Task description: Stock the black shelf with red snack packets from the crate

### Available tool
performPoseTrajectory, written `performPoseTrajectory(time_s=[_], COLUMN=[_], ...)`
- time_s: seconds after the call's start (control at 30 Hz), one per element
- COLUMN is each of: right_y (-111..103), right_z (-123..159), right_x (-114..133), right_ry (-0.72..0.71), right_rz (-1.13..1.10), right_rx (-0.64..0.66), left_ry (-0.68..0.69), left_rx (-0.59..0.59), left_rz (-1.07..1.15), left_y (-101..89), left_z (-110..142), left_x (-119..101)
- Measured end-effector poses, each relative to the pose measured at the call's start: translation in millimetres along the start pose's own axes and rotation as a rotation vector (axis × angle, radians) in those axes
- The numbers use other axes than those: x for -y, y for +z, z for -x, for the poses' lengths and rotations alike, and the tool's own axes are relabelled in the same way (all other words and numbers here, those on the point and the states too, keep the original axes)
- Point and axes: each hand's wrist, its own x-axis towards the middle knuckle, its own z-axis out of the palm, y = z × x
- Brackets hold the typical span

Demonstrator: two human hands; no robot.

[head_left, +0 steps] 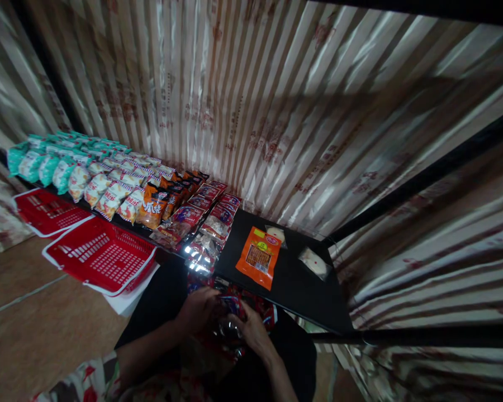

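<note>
Low over my lap, my left hand (198, 310) and my right hand (251, 328) close on a shiny dark red and blue snack packet (231, 306) from its two sides. The fingertips are partly lost in shadow. More packets of the same look lie beneath and around the hands, one with a pale edge by the right wrist. Just beyond, matching red snack packets (220, 218) lie in two rows on the black shelf (295, 287). To the right of these rows an orange snack packet (260, 258) lies flat.
Orange-black bags (153, 205), white bags (111, 200) and teal bags (48, 167) line the shelf to the left. Two small clear packets with pale contents (314, 262) lie at right. Empty red baskets (104, 257) stand on the floor at left. A striped curtain (235, 100) hangs behind.
</note>
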Motion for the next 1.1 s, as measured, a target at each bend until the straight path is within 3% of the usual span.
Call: performPoseTrajectory(time_s=[0.2, 0.67, 0.83, 1.0, 1.1], right_y=[-8, -8, -8, -8, -8], right_z=[-2, -13, -19, -27, -32], right_x=[15, 30, 36, 36, 40], right_ry=[-0.021, -0.042, 0.003, -0.003, 0.011], right_rz=[-0.22, -0.327, -0.37, -0.394, -0.406], right_rx=[0.01, -0.101, -0.193, -0.257, -0.285], left_ry=[-0.019, -0.201, -0.236, -0.225, -0.194], left_rx=[-0.064, -0.211, -0.19, -0.239, -0.197], left_rz=[0.07, 0.244, 0.486, 0.528, 0.59], left_y=[-13.0, -17.1, -13.0, -9.5, -7.2], left_z=[-21, -53, -60, -65, -66], left_x=[-10, -12, -14, -18, -21])
